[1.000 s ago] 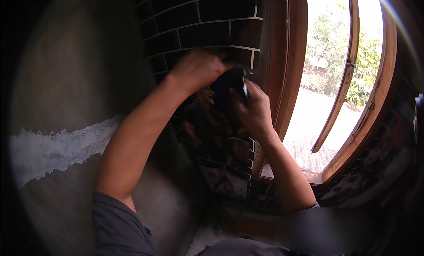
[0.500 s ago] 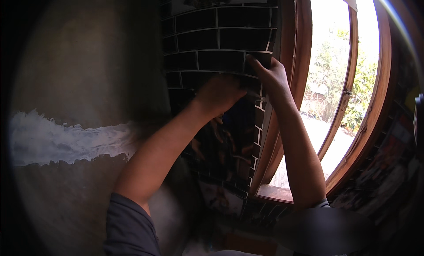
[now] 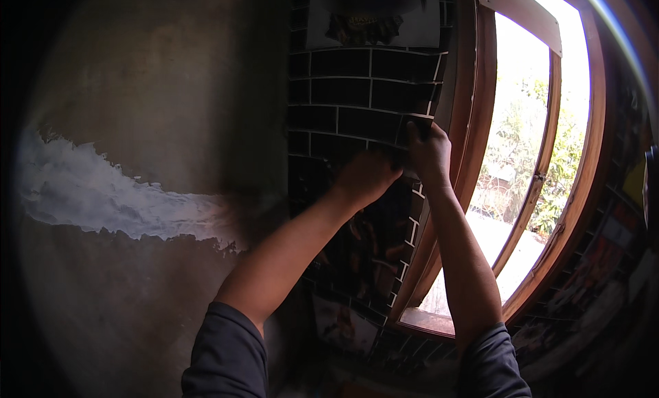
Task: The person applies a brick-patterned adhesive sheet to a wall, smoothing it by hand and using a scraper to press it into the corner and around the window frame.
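Black brick-pattern wallpaper (image 3: 341, 92) with pale joint lines covers a narrow strip of wall before me. My right hand (image 3: 431, 154) is closed at its right edge, the thumb on the front and the other fingers bent around the border. Just left of it, my left hand (image 3: 371, 176) is closed in a fist against the sheet. Whatever the left fingers hold is hidden in shadow. Below my hands, the wallpaper's right border (image 3: 410, 233) shows broken pale lines, and the dark surface beside it looks glossy.
A wooden window frame (image 3: 473, 123) stands close on the right, with bright daylight and plants (image 3: 504, 141) outside. The bare grey wall (image 3: 158, 89) on the left carries a rough white patch (image 3: 123, 195). Pictures (image 3: 343, 324) appear on the wallpaper below.
My view has shifted, so the wall and window sit lower in the picture. Both hands remain at the wallpaper's right edge, and the left fist is now closer to the right hand.
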### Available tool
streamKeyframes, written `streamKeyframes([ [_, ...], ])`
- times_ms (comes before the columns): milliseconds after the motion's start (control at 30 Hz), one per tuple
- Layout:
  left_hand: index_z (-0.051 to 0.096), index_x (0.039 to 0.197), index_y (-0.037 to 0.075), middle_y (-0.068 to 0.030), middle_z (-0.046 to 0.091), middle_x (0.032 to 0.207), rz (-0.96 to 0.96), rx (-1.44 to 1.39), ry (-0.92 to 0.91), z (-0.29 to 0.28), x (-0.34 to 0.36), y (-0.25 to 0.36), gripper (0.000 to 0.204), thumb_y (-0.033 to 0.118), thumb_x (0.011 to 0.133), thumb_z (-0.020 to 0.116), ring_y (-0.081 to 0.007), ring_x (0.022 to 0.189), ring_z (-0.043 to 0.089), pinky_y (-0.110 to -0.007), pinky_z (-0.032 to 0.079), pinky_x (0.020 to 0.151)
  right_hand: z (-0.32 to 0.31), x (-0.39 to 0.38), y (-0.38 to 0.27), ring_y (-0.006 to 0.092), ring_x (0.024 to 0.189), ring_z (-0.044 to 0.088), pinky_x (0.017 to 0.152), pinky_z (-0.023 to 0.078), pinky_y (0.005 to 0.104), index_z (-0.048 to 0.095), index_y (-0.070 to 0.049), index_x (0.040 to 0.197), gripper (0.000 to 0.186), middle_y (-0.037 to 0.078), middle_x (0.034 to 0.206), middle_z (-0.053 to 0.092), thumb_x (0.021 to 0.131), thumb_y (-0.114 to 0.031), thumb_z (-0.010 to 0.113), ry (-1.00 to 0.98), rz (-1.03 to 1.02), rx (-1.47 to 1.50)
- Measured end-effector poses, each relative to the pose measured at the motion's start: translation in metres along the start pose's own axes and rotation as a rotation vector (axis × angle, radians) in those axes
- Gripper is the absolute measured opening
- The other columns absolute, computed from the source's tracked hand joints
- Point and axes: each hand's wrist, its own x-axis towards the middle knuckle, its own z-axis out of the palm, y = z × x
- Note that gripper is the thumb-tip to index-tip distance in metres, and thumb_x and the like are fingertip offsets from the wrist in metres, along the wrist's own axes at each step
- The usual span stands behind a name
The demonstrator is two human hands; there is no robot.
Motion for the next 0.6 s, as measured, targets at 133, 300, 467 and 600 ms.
streamKeyframes([
  [133, 0.068, 0.100, 0.002, -0.0173, 0.070, 0.095, 0.030, -0.062, 0.110, 0.003, 0.001, 0.001, 0.030, 0.029, 0.099, 0.054, -0.0353, 0.089, 0.068, -0.046, 0.054, 0.080, 0.002, -0.005, -0.008, 0.0328, 0.082, 0.071, 0.073, 0.053, 0.0394, 0.070, -0.002, 0.103, 0.021, 0.019, 0.088, 0.071, 0.095, -0.019, 0.062, -0.004, -0.039, 0.018],
  [300, 0.068, 0.097, 0.003, -0.0154, 0.070, 0.094, 0.003, 0.020, 0.087, 0.003, -0.006, -0.001, 0.028, 0.028, 0.098, 0.055, -0.0336, 0.089, 0.068, -0.045, 0.055, 0.081, -0.002, -0.009, -0.015, 0.0397, 0.087, 0.070, 0.076, 0.054, 0.0426, 0.069, 0.000, 0.098, 0.026, 0.023, 0.089, 0.070, 0.095, -0.023, 0.058, -0.037, -0.084, -0.057],
  [467, 0.069, 0.094, 0.004, -0.0143, 0.069, 0.095, 0.135, 0.219, 0.043, -0.006, -0.011, 0.003, 0.026, 0.026, 0.098, 0.055, -0.0312, 0.090, 0.067, -0.044, 0.055, 0.081, -0.026, 0.013, -0.014, 0.0377, 0.081, 0.071, 0.073, 0.054, 0.0464, 0.069, 0.001, 0.083, 0.048, 0.020, 0.079, 0.069, 0.097, -0.044, 0.060, -0.083, -0.134, -0.363],
  [600, 0.070, 0.091, 0.006, -0.0123, 0.067, 0.093, 0.084, 0.197, 0.024, -0.010, -0.010, 0.014, 0.021, 0.022, 0.097, 0.057, -0.0288, 0.089, 0.067, -0.043, 0.056, 0.080, -0.044, 0.044, -0.030, 0.0405, 0.082, 0.070, 0.077, 0.055, 0.0470, 0.063, -0.002, 0.073, 0.056, 0.022, 0.080, 0.069, 0.097, -0.052, 0.059, 0.178, -0.178, -0.471],
])
